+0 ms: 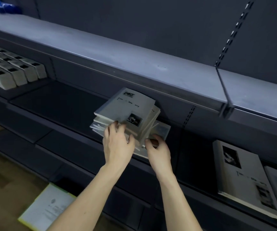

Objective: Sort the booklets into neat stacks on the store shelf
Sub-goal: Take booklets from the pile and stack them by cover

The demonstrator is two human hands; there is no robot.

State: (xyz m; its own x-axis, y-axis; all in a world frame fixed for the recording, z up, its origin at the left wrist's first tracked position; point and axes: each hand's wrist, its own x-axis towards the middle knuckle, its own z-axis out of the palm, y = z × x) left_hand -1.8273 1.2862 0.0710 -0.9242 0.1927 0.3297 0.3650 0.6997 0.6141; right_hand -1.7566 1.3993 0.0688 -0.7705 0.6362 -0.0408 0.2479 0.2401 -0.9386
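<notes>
An uneven pile of grey booklets (126, 109) with small black photos on the covers sits on the dark middle shelf (54, 97); its top copies are skewed and fanned to the right. My left hand (117, 144) has its fingers curled over the pile's near left corner. My right hand (157, 147) pinches the near right edge of the lower booklets. Another grey booklet (244, 177) of the same title lies on the shelf to the right, with one more partly cut off by the frame edge.
A tidy row of several booklet stacks (16, 70) fills the shelf's left end. An upper shelf board (134, 60) overhangs the pile, with a metal bracket (224, 95) at right. A yellow-edged booklet (47, 209) lies on the wooden floor below.
</notes>
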